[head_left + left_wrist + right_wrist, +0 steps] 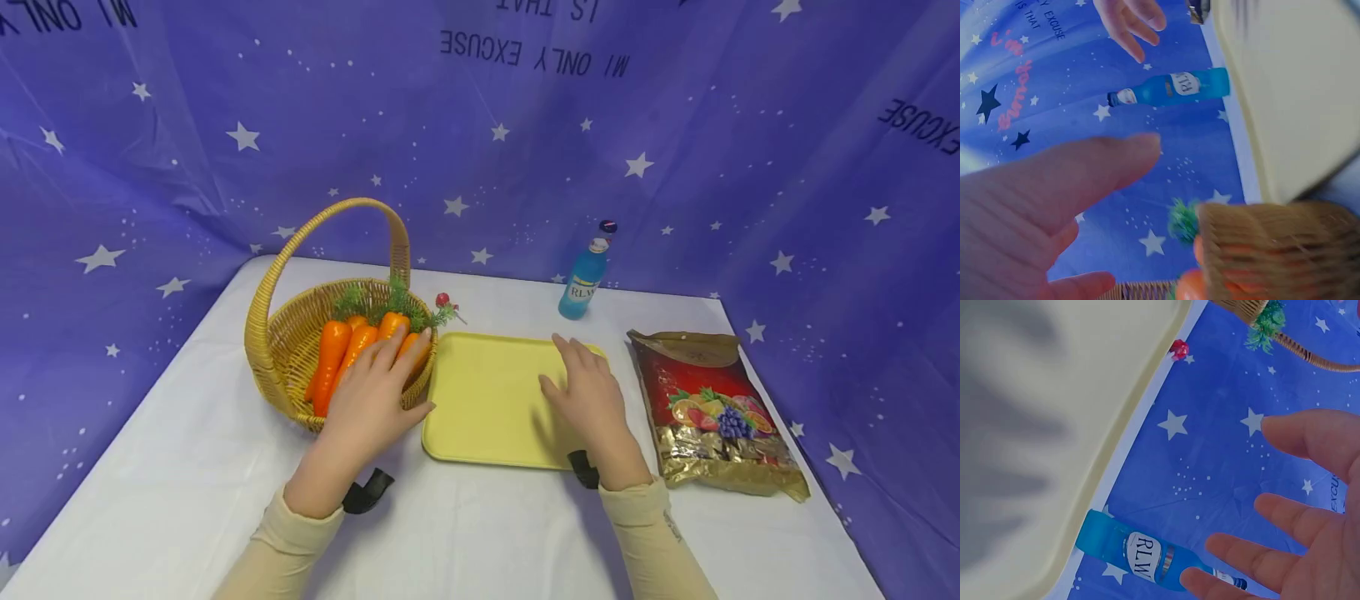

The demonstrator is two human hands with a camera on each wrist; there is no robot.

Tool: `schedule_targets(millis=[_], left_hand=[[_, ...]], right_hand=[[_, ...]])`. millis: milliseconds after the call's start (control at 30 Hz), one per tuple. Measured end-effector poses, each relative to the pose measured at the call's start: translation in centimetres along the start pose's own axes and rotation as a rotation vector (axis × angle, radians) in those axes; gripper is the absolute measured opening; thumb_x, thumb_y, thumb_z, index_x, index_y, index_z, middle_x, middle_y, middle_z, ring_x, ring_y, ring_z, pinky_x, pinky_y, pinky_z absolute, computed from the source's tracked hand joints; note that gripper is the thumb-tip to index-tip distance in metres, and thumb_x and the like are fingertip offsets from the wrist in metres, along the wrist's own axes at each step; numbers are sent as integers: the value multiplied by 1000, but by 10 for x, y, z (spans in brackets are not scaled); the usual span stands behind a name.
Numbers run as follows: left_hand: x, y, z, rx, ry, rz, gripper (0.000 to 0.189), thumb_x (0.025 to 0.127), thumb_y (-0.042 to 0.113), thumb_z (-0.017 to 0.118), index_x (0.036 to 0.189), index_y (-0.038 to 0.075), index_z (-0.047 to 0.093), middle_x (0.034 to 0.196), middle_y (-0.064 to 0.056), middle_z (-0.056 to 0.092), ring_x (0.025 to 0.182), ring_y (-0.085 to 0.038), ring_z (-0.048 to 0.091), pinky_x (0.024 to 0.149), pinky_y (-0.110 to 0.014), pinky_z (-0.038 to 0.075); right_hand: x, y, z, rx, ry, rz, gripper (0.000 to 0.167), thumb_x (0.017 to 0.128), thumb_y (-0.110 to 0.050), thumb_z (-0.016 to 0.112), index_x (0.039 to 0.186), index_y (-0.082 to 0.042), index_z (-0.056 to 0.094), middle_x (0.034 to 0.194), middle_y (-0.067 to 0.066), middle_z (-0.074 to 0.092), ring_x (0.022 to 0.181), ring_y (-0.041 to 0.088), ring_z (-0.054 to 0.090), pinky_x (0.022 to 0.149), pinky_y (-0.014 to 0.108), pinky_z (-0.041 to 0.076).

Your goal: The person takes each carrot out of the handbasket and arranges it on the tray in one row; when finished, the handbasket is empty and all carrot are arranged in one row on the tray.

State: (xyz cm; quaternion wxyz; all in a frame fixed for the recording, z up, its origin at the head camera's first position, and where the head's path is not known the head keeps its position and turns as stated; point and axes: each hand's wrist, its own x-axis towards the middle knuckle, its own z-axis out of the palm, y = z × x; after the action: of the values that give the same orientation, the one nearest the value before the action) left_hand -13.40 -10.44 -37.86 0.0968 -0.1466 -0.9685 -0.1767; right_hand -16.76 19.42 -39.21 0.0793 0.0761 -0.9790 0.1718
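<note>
My left hand [369,404] hovers above the right side of a wicker basket [262,333], fingers spread and relaxed. Several orange carrots [331,354] with green tops lie in that basket, some hidden behind the hand. In the left wrist view the thumb stands apart from the fingers, and nothing is between them. Over the right part of a flat yellow tray [480,400] is my right hand [594,404], its fingers loosely extended and holding nothing. It casts a shadow on the tray, which bears no objects.
Behind the tray stands a blue bottle [582,283] with a dark cap. A small red item on a stick [443,300] lies by the basket. On the right rests a red and gold bag [705,400] with fruit printed on it. A starry purple curtain [480,167] backs the white table [187,467].
</note>
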Motion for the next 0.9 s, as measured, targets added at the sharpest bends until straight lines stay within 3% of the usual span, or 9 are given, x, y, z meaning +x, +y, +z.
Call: schedule_targets(millis=[200, 433, 567, 667, 733, 833, 900], left_hand=[[-32, -15, 3, -4, 80, -45, 85, 78, 35, 81, 149, 23, 37, 145, -15, 43, 126, -40, 41, 99, -61, 33], [-74, -30, 8, -35, 314, -82, 67, 71, 15, 85, 133, 14, 58, 130, -16, 56, 114, -38, 49, 88, -60, 40], [-91, -35, 12, -48, 361, -146, 64, 69, 16, 84, 129, 13, 61, 122, -16, 57, 108, -39, 50, 85, -56, 41], [-98, -38, 16, -58, 357, -222, 63, 71, 19, 83, 129, 12, 61, 110, -16, 55, 98, -39, 50, 75, -53, 43], [-100, -39, 18, -76, 306, -295, 69, 73, 23, 83, 135, 13, 55, 110, -19, 52, 97, -40, 50, 74, -54, 43], [-100, -42, 21, -116, 189, -405, 81, 78, 31, 80, 147, 15, 40, 120, -27, 46, 104, -45, 49, 79, -59, 43], [-98, -44, 23, -162, 144, -450, 86, 80, 34, 78, 150, 14, 32, 132, -32, 39, 114, -50, 46, 87, -63, 41]], right_hand=[[1, 0, 3, 11, -7, -13, 66, 91, -35, 63, 148, -12, 37, 145, 23, 40, 128, 46, 39, 98, 61, 36], [0, 3, 6, 26, -5, -25, 66, 91, -36, 63, 147, -12, 38, 145, 23, 41, 126, 46, 41, 95, 62, 39], [1, 4, 8, 24, -4, -31, 67, 91, -36, 64, 148, -12, 37, 144, 23, 41, 126, 47, 41, 94, 61, 39], [1, 5, 10, 29, -12, -31, 66, 91, -35, 63, 148, -12, 37, 145, 23, 41, 126, 46, 41, 94, 61, 39], [1, 4, 10, 36, -19, -28, 67, 92, -36, 63, 148, -13, 37, 145, 23, 40, 126, 46, 40, 94, 62, 39], [1, 4, 11, 43, -30, -24, 67, 92, -36, 63, 149, -14, 36, 146, 22, 40, 127, 46, 39, 95, 62, 39], [1, 4, 12, 47, -39, -21, 67, 92, -37, 62, 149, -14, 35, 146, 21, 39, 128, 45, 39, 95, 62, 38]])
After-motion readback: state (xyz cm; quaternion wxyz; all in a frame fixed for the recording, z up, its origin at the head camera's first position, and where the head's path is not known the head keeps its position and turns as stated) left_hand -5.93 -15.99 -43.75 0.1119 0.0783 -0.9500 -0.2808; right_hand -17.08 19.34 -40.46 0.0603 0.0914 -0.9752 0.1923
